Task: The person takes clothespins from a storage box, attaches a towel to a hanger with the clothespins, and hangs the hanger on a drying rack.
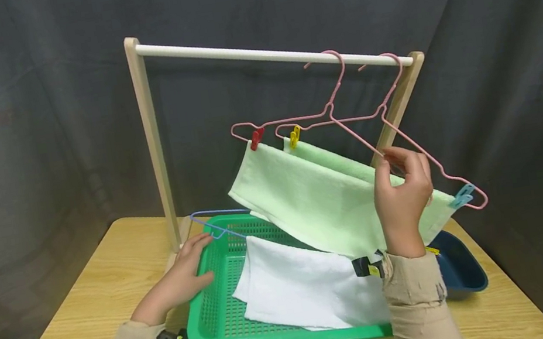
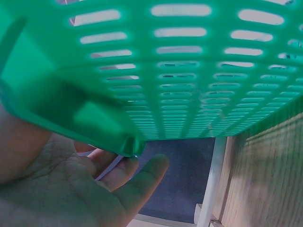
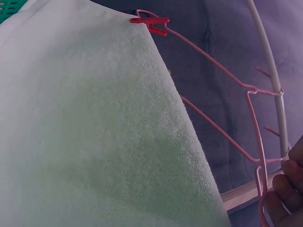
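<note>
My right hand (image 1: 403, 190) pinches the right arm of the front pink hanger (image 1: 331, 103), whose hook sits over the white rail. A pale green towel (image 1: 307, 193) slants down from it, with a red clothespin (image 1: 257, 138) at its left corner; its right corner is hidden behind my hand. Just behind hangs another pink hanger (image 1: 383, 108) bearing a second green towel (image 1: 336, 159), fixed by a yellow clothespin (image 1: 294, 136) and a light blue clothespin (image 1: 463, 196). My left hand (image 1: 179, 279) rests at the left rim of the green basket (image 1: 298, 338), fingers loosely extended.
Inside the basket lies a white towel (image 1: 306, 288), with a blue hanger (image 1: 219, 210) by its upper left, reaching past the rim. The wooden rack's rail (image 1: 232, 53) spans above. A dark blue bin (image 1: 459, 261) stands at the right on the wooden table (image 1: 94, 298).
</note>
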The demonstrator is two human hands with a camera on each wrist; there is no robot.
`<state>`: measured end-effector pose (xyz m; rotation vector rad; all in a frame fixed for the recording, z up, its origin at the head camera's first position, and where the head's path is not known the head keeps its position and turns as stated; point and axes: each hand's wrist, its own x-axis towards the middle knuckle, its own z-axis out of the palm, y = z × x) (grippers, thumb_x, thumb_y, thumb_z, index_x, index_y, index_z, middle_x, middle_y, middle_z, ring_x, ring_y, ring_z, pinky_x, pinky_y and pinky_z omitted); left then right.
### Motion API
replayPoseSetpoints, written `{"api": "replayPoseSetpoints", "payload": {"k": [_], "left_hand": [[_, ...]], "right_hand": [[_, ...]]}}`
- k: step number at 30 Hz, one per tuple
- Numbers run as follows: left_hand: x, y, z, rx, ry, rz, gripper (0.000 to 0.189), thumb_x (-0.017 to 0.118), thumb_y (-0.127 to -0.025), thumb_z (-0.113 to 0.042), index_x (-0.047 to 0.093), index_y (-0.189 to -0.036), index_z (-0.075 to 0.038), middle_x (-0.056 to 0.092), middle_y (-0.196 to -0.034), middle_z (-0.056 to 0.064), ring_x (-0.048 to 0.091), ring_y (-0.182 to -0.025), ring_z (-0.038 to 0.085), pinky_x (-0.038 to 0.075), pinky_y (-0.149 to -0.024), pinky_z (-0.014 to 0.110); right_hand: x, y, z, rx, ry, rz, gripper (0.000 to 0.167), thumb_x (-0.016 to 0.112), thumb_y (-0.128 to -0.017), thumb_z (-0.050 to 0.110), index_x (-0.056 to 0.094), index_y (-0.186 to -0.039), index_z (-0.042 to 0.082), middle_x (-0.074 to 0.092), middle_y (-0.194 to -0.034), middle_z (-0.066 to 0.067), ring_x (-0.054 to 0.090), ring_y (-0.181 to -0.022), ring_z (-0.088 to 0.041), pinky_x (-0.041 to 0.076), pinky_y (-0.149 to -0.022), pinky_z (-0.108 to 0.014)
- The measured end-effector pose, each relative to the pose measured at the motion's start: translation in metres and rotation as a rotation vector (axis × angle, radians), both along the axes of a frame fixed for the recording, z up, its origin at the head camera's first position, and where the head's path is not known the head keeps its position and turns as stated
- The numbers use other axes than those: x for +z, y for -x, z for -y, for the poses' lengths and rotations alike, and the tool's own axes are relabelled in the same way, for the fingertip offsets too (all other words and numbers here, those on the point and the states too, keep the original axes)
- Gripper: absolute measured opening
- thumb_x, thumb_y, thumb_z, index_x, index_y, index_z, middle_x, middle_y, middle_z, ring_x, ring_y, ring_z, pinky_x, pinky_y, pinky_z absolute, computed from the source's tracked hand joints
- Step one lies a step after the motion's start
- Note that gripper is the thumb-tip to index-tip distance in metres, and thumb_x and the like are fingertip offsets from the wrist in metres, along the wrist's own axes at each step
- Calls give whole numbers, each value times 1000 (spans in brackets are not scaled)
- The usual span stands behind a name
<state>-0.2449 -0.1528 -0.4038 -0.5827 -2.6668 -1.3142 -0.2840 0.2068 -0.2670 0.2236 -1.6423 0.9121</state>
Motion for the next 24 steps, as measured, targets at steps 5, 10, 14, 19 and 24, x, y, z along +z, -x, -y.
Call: {"api": "replayPoseSetpoints", "payload": {"k": [5, 10, 14, 19, 24], "left_hand": [[2, -1, -2, 1, -1, -3, 72, 64, -88, 1, 30, -150, 11, 20, -156, 33, 23, -141, 58, 28, -108, 71], [3, -2, -3, 4, -1, -16, 72, 66, -86, 0, 32, -149, 11, 22, -155, 32, 25, -141, 58, 29, -108, 71], [1, -1, -2, 3, 0, -22, 72, 65, -86, 0, 32, -149, 11, 22, -155, 33, 25, -140, 58, 29, -108, 72], [0, 1, -1, -2, 7, -23, 72, 64, -87, 0, 31, -149, 11, 21, -155, 33, 23, -140, 58, 28, -107, 73], [0, 2, 0, -11, 13, -19, 71, 63, -89, -1, 30, -150, 10, 20, -156, 32, 23, -141, 58, 28, -107, 73]], "right_hand": [[-4, -7, -1, 22, -19, -8, 17, 59, -93, -1, 69, -104, -8, 62, -97, -15, 60, -94, -25, 48, -90, -18], [-10, -15, -2, 69, -40, 0, 16, 58, -92, -6, 69, -103, -10, 62, -99, -19, 57, -95, -9, 49, -92, -17], [-15, -23, -3, 86, -23, 17, 15, 59, -93, -6, 70, -103, -9, 62, -100, -19, 55, -96, -1, 49, -89, -16], [-23, -33, -8, 99, 2, 29, 13, 61, -92, -4, 72, -100, -7, 62, -99, -17, 57, -93, -6, 49, -84, -14], [-32, -41, -15, 95, -1, 68, 13, 61, -91, -7, 72, -98, -8, 60, -97, -20, 55, -90, -3, 48, -81, -11]]}}
